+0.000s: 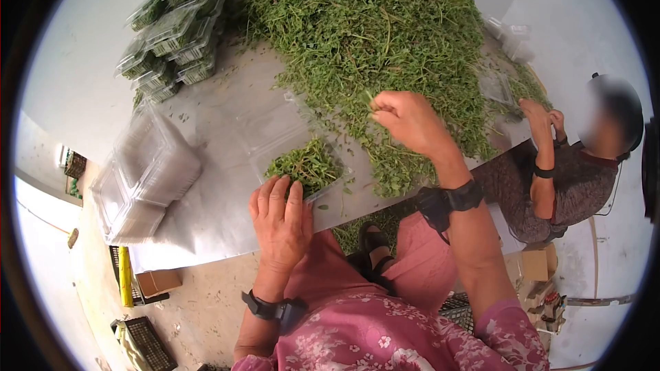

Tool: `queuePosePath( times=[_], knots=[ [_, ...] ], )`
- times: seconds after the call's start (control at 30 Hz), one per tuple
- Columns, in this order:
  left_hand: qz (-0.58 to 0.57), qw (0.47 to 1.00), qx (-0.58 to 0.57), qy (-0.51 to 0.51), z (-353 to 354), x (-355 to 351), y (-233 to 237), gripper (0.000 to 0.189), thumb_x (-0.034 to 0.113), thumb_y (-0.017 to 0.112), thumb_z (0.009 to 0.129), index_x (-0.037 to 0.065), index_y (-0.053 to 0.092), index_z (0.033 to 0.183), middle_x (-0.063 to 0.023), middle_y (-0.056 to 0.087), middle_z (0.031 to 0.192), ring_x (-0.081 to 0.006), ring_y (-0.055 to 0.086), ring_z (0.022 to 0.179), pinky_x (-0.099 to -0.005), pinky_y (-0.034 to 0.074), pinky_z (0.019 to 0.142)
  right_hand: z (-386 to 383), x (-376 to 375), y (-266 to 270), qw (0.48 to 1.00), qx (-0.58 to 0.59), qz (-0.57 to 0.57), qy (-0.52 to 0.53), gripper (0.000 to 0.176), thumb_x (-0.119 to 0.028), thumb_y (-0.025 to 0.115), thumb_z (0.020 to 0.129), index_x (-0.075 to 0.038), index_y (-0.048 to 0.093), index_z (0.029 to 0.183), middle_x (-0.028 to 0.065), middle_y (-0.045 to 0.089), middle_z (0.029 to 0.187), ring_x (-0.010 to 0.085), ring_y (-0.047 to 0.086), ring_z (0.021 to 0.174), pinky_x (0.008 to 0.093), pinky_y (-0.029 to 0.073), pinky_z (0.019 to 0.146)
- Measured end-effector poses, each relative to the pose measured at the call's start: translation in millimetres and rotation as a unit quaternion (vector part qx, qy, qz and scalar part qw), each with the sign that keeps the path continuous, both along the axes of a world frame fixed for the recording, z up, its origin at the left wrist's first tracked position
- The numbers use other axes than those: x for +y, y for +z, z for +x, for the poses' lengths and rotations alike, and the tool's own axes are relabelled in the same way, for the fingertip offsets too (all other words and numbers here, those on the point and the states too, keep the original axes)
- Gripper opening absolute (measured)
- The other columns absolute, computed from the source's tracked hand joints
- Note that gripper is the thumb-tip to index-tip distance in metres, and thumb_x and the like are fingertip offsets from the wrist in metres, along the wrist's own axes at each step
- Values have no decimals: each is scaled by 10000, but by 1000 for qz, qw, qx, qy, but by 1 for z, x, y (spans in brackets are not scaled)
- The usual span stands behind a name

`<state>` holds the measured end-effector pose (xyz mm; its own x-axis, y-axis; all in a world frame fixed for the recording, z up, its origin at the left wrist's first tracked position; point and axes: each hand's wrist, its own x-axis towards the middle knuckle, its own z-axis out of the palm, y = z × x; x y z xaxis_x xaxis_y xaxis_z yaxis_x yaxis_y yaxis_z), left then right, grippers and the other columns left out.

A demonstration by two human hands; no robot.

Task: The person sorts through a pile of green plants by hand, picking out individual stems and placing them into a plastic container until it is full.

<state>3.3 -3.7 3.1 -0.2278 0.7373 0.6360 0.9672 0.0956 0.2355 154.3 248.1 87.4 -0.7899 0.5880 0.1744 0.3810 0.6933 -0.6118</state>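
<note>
One clear box [271, 124] lies open at the near edge of our table [227, 209], lid laid back on the far side; the greens [315, 163] in its near half sit in a loose, leafy, tangled heap. Our left hand [280, 223] rests fingers slightly parted on the box's near edge and the greens, hiding that corner; whether it grips the edge, we cannot tell. Our right hand [409, 120], raised just beside the pile [378, 34], pinches thumb and fingers closed on a few green stems [371, 99] and blocks our view of some leaves behind. The big pile fills the far side of the table. To our left stand nested empties [161, 154], and beyond them stacked full packs [180, 38]. At our right a co-worker [574, 185] has both hands up near the pile.
</note>
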Motion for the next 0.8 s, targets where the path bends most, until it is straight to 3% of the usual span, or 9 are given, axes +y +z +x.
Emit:
queuePosePath(
  times=[0.07, 0.17, 0.23, 0.4, 0.47, 0.6, 0.7, 0.8],
  knots=[
    [20, 1000, -15, 3, 1, -1, -3, 524, 54, 736, 783, 9, 589, 1284, -213, 523, 1375, -433, 503, 1262, -547, 391, 1068, -14, -18, 1, 993, 104, 21, 45, 178, -124, 686, 882, 22, 677, 984, 138, 631, 763, 188, 601, 658, 354, 483, 632],
    [64, 998, -20, 11, 4, -2, -9, 620, 47, 745, 794, 42, 534, 1377, -229, 418, 1501, -479, 432, 1340, -562, 359, 1110, -33, -44, 4, 979, 152, -3, 137, 195, -126, 707, 871, 11, 692, 1009, 137, 656, 825, 211, 646, 701, 354, 496, 650],
    [66, 998, 9, 18, 4, -3, -8, 663, 42, 747, 800, 65, 504, 1417, -231, 352, 1561, -502, 386, 1379, -569, 336, 1132, -29, -46, 6, 985, 107, -9, 136, 182, -118, 729, 852, 20, 681, 960, 139, 673, 878, 259, 668, 729, 376, 497, 654],
    [-20, 999, 17, 22, 2, -3, -2, 519, 102, 741, 819, 57, 602, 1317, -210, 435, 1519, -470, 377, 1403, -558, 331, 1132, -5, -18, -14, 994, -105, -10, 40, 190, -127, 743, 831, 29, 637, 845, 167, 657, 820, 334, 645, 711, 413, 488, 645],
    [-35, 999, 14, 28, 3, -1, 3, 411, 134, 727, 825, 26, 660, 1215, -187, 538, 1430, -423, 428, 1377, -540, 348, 1110, 1, -25, -20, 990, -136, 14, 20, 194, -127, 741, 824, 27, 625, 803, 176, 647, 775, 355, 632, 698, 426, 485, 639],
    [-37, 999, 11, 3, 0, 1, 2, 411, 113, 723, 805, -1, 657, 1194, -176, 605, 1332, -396, 510, 1294, -530, 365, 1087, 7, -26, -48, 987, -123, 98, 12, 192, -122, 713, 825, 28, 604, 775, 190, 638, 722, 404, 603, 687, 446, 488, 642],
    [-25, 1000, 15, 1, -1, 1, 4, 404, 105, 721, 798, -10, 661, 1180, -169, 634, 1277, -387, 543, 1250, -528, 376, 1076, 13, -9, -49, 992, -114, 25, 45, 147, -112, 683, 865, 24, 629, 846, 139, 661, 722, 311, 629, 631, 398, 490, 598],
    [-17, 1000, 14, -1, 0, 2, 3, 398, 99, 720, 795, -10, 662, 1173, -166, 638, 1262, -383, 549, 1232, -526, 387, 1065, 17, -3, -24, 982, -60, -169, 58, 111, -99, 654, 910, 12, 651, 920, 56, 655, 718, 164, 613, 591, 327, 479, 554]
  ],
)
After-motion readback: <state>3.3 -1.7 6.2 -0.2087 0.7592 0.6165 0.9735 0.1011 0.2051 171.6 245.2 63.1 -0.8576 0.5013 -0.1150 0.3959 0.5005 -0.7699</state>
